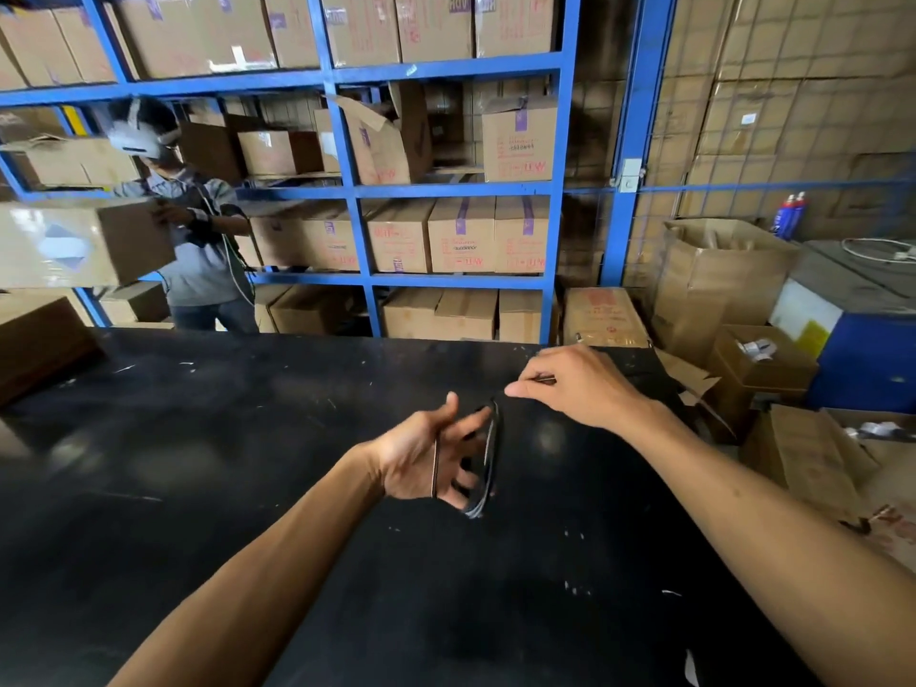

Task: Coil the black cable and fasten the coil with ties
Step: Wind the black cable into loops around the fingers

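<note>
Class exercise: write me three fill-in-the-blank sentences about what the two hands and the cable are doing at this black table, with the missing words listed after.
1. The coiled black cable is held in the ______ hand.
2. The right hand pinches something thin just above the ______ of the coil.
3. Both hands work over a table whose top is ______ in colour.

Missing words: left; top; black
</note>
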Tool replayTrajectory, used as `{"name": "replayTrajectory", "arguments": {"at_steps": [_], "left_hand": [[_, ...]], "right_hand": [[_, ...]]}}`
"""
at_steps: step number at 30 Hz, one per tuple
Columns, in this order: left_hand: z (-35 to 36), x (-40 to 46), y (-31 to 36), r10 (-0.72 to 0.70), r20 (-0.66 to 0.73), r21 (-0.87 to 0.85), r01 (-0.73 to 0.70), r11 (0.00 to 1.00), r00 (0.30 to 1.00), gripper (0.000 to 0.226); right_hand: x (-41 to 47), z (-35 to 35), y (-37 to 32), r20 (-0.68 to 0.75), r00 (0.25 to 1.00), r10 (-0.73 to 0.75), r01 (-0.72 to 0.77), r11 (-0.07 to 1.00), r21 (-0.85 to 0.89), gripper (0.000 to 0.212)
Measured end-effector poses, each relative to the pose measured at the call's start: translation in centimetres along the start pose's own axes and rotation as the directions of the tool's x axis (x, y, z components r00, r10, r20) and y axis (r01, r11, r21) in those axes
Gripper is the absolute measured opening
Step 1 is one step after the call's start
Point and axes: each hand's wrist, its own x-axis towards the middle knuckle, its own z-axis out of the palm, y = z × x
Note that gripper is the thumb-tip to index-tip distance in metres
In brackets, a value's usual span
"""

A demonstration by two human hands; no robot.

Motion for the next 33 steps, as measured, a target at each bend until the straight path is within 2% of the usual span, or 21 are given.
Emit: {"name": "replayTrajectory", "arguments": {"at_steps": [5, 8, 10, 12, 14, 17, 19, 23, 25, 26, 29, 33], "left_hand": [[-0.9, 0.7, 1.2, 0.174, -0.302, -0.240, -0.251, 0.938, 0.937, 0.064], [-1.4, 0.9, 2.1, 0.307, -0.340, -0.357, -0.424, 0.832, 0.889, 0.064], [-1.5, 0.8, 2.9, 0.382, -0.309, -0.410, -0.484, 0.773, 0.871, 0.064], [-1.5, 0.7, 3.5, 0.419, -0.254, -0.440, -0.490, 0.753, 0.872, 0.063], [-1.1, 0.5, 3.8, 0.442, -0.156, -0.459, -0.461, 0.759, 0.883, 0.063], [-0.3, 0.0, 3.9, 0.435, 0.033, -0.414, -0.384, 0.825, 0.900, 0.064], [0.2, -0.6, 3.8, 0.409, 0.140, -0.369, -0.336, 0.867, 0.902, 0.064], [1.1, -1.5, 3.1, 0.284, 0.311, -0.253, -0.209, 0.945, 0.907, 0.064], [1.4, -1.6, 2.4, 0.191, 0.375, -0.157, -0.140, 0.978, 0.907, 0.067], [1.5, -1.5, 2.0, 0.139, 0.395, -0.092, -0.112, 0.989, 0.908, 0.068], [1.7, -0.8, 0.7, 0.001, 0.413, 0.090, -0.042, 0.995, 0.911, 0.070], [1.5, 0.3, -0.1, -0.060, 0.311, 0.158, 0.010, 0.987, 0.949, 0.069]], "right_hand": [[-3.4, 3.7, -1.2, -0.174, 0.984, 0.034, 0.014, 0.963, 0.267, 0.027], [-5.7, 6.3, -2.0, -0.189, 0.981, 0.043, 0.036, 0.917, 0.397, 0.029], [-7.0, 8.0, -2.6, -0.147, 0.987, 0.060, 0.017, 0.881, 0.473, 0.026], [-8.0, 9.3, -2.8, -0.053, 0.991, 0.120, -0.071, 0.826, 0.559, 0.023], [-8.3, 10.0, -2.5, 0.051, 0.981, 0.186, -0.177, 0.763, 0.621, 0.022], [-8.0, 9.8, -1.3, 0.139, 0.967, 0.212, -0.250, 0.715, 0.653, 0.021], [-7.3, 9.0, -0.4, 0.177, 0.959, 0.219, -0.282, 0.750, 0.598, 0.022], [-4.8, 6.2, 1.2, 0.185, 0.950, 0.253, -0.305, 0.884, 0.354, 0.030], [-3.6, 4.2, 1.6, 0.156, 0.961, 0.229, -0.263, 0.930, 0.256, 0.035], [-3.0, 3.2, 1.6, 0.128, 0.971, 0.201, -0.224, 0.954, 0.197, 0.030], [-1.3, 0.6, 1.5, 0.047, 0.998, 0.041, -0.040, 0.999, -0.020, 0.014], [-0.4, -1.3, 0.3, 0.005, 0.990, -0.143, 0.141, 0.968, -0.207, 0.019]]}}
